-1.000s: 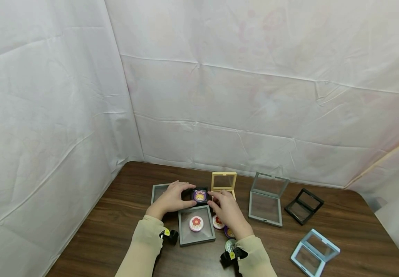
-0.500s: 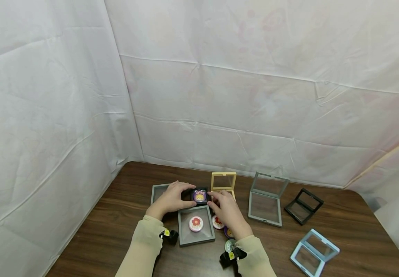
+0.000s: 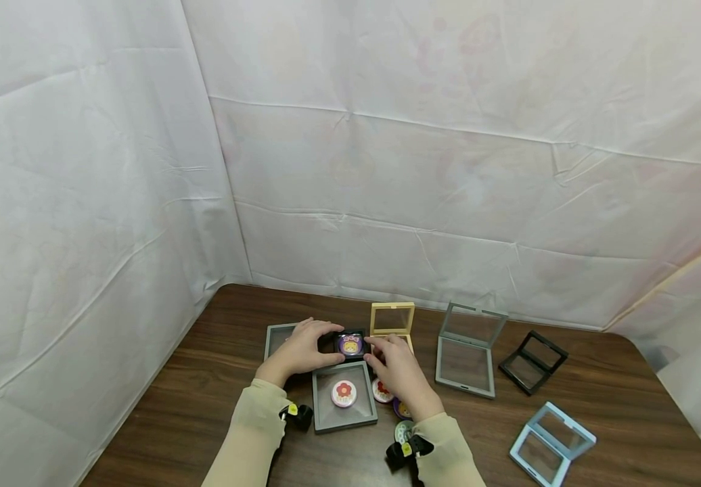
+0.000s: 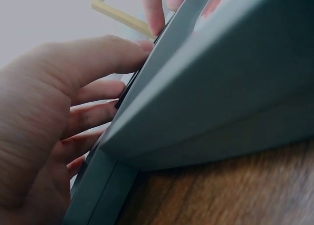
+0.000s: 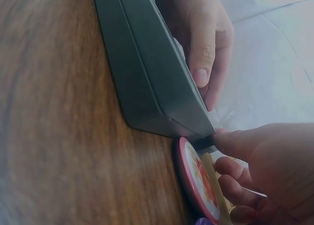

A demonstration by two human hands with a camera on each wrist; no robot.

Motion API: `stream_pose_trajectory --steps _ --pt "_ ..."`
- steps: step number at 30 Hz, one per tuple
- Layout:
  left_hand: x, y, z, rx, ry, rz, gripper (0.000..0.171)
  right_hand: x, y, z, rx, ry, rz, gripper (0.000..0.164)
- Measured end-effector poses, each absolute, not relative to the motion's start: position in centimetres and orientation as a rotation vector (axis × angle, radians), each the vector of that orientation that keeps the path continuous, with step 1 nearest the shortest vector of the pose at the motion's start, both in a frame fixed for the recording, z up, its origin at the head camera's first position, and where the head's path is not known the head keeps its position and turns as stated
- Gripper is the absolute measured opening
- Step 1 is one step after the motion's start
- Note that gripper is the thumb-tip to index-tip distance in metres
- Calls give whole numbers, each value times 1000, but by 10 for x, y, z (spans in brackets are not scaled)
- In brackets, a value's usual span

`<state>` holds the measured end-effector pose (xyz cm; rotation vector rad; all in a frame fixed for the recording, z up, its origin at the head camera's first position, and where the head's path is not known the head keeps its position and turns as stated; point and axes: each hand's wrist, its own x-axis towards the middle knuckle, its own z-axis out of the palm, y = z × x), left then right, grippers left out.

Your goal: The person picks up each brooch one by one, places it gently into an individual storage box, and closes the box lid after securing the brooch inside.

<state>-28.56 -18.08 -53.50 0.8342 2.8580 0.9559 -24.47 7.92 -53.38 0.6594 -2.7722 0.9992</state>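
Observation:
A small black display frame (image 3: 358,331) with a purple cartoon badge (image 3: 350,345) in it lies between both hands. At its left side, my left hand (image 3: 304,348) grips it by thumb and fingers; my right hand (image 3: 400,372) pinches its right side. Just in front is a grey square frame (image 3: 361,414) with a red-flower badge (image 3: 344,393) in its middle. That grey frame (image 4: 206,107) hides most of the black one in the left wrist view. In the right wrist view a pink-rimmed badge (image 5: 198,178) lies beside my right fingers.
Another grey frame (image 3: 274,338) sits partly under my left hand. Behind my right hand stands an opened yellow frame (image 3: 393,305). An opened grey frame (image 3: 466,388), black frame (image 3: 516,381) and blue frame (image 3: 536,467) lie to the right. Loose badges (image 3: 381,391) lie near my right wrist.

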Motion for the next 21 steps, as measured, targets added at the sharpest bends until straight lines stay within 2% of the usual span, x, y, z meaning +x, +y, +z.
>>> stream_pose_trajectory --steps 21 --pt "-284 -180 -532 817 2861 943 62 -244 80 -530 669 -2784 986 35"
